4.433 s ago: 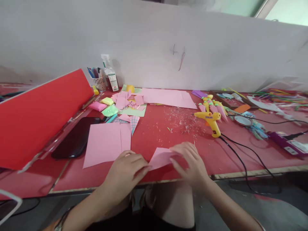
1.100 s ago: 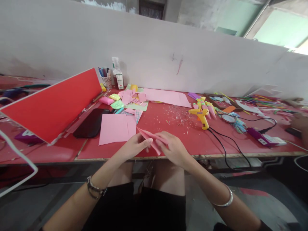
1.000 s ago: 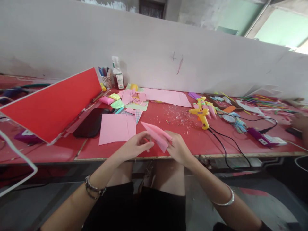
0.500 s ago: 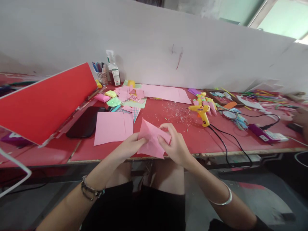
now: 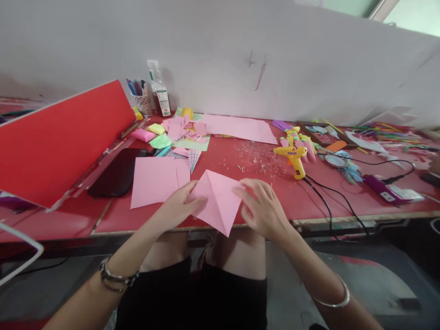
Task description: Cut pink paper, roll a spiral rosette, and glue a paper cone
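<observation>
A square of pink paper point(image 5: 223, 195) with a crease running from corner to corner is held up at the table's front edge, one corner pointing down towards my lap. My left hand point(image 5: 180, 204) pinches its left corner, thumb on top and fingers underneath. At the right corner, my right hand point(image 5: 264, 206) has its thumb and fingertips closed on the paper's edge, with the other fingers curled. Just left of the held square, pink paper sheets point(image 5: 154, 181) lie flat on the red table.
A yellow glue gun point(image 5: 294, 160) with a black cord lies to the right. At left are a black phone-like object point(image 5: 118, 172) and a leaning red board point(image 5: 68, 142). Pink scraps point(image 5: 177, 128), a bottle point(image 5: 161, 96) and a pen cup point(image 5: 142, 103) stand or lie at the back.
The pink paper has opened out flatter, its crease now plainly showing. My right hand has shifted outward to the paper's right corner, while my left hand keeps its hold. The view has shifted slightly.
</observation>
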Available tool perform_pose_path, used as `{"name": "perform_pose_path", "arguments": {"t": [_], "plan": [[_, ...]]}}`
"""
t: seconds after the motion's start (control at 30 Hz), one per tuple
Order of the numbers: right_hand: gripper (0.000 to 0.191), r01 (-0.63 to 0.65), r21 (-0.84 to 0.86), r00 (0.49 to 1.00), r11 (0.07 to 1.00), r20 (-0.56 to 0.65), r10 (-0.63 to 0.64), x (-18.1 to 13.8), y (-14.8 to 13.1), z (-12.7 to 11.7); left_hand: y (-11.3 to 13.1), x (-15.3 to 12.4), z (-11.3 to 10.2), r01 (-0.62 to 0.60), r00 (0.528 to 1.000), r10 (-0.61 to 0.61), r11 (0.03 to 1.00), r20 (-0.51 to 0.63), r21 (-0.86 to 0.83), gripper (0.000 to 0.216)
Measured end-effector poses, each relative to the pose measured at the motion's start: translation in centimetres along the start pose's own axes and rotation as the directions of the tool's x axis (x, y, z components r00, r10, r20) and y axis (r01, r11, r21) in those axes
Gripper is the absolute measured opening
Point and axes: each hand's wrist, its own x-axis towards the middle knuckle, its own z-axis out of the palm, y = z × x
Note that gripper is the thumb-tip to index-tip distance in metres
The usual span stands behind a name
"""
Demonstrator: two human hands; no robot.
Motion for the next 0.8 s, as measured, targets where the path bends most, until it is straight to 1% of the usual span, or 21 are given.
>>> {"name": "perform_pose_path", "arguments": {"t": [0.07,0.13,0.2,0.3,0.33,0.4,0.47,0.5,0.53,0.57,0.67,0.7,0.8], "plan": [[0.024,0.079,-0.042,0.996,0.996,0.037,-0.078,-0.5,-0.3,0.2,-0.4,0.1,0.3,-0.058,0.997,0.064,0.987,-0.034,0.148,0.034],[0.018,0.119,-0.026,0.992,0.993,0.055,-0.117,-0.8,-0.4,0.7,-0.8,0.2,0.6,-0.085,0.994,0.103,0.948,-0.043,0.308,0.037],[0.021,0.131,0.039,0.987,0.991,0.085,-0.134,-0.9,-0.4,1.1,-1.1,0.2,0.7,-0.108,0.989,0.145,0.869,-0.041,0.483,0.039],[0.030,0.118,0.145,0.983,0.982,0.123,-0.136,-0.9,-0.2,1.5,-1.5,-0.3,0.6,-0.182,0.958,0.284,0.701,-0.035,0.689,0.038],[0.031,0.111,0.169,0.983,0.979,0.129,-0.134,-0.9,-0.2,1.5,-1.5,-0.6,0.5,-0.226,0.943,0.334,0.655,-0.008,0.721,0.036],[0.032,0.099,0.214,0.983,0.972,0.128,-0.128,-0.9,-0.2,1.5,-1.3,-1.3,0.3,-0.347,0.914,0.388,0.602,0.116,0.719,0.030],[0.030,0.064,0.270,0.985,0.961,0.139,-0.105,-0.9,-0.3,1.5,-1.1,-2.0,0.2,-0.443,0.889,0.388,0.596,0.243,0.670,0.027],[0.028,0.032,0.304,0.985,0.952,0.151,-0.081,-0.9,-0.3,1.6,-1.0,-2.3,0.3,-0.451,0.887,0.382,0.598,0.259,0.663,0.029],[0.026,-0.008,0.340,0.985,0.940,0.165,-0.051,-0.9,-0.3,1.7,-0.9,-2.5,0.4,-0.438,0.892,0.383,0.592,0.242,0.676,0.032],[0.025,-0.052,0.375,0.983,0.926,0.181,-0.018,-0.9,-0.3,1.8,-1.0,-2.6,0.5,-0.412,0.897,0.392,0.580,0.202,0.703,0.032],[0.024,-0.194,0.434,0.964,0.880,0.248,0.090,-0.5,0.0,2.2,-1.4,-2.4,1.0,-0.330,0.892,0.448,0.544,0.066,0.771,0.022],[0.026,-0.236,0.433,0.954,0.870,0.272,0.123,-0.4,0.1,2.3,-1.7,-2.3,1.1,-0.312,0.889,0.456,0.548,0.035,0.776,0.020],[0.029,-0.331,0.413,0.926,0.848,0.314,0.208,0.0,0.4,2.3,-2.2,-1.8,1.3,-0.260,0.899,0.437,0.595,-0.035,0.760,0.025]]}}
